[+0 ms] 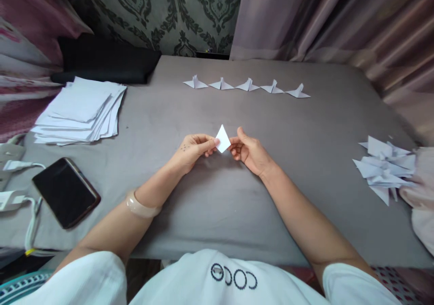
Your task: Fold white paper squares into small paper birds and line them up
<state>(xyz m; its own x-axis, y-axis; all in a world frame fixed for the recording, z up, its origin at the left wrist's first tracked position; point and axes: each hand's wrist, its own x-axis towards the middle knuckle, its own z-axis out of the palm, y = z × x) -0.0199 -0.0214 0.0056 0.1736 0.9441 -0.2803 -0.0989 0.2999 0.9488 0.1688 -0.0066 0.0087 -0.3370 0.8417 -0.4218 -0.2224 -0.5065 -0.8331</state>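
Observation:
A small white piece of folded paper (222, 139), kite-shaped with one point up, is held above the grey-covered table. My left hand (195, 150) pinches its left corner between thumb and fingers. At the paper's right corner, the fingertips of my right hand (250, 151) touch or sit just behind the edge, with the thumb raised and apart from it. Beyond my hands, several folded paper cranes (248, 85) stand in a row with wings spread.
A stack of white paper sheets (79, 110) lies at the left, before a folded black cloth (105, 58). Nearer are a phone (66, 192) and white charger cables (32, 219). More paper cranes (386, 167) are heaped at the right edge. Curtains (288, 20) hang behind the table.

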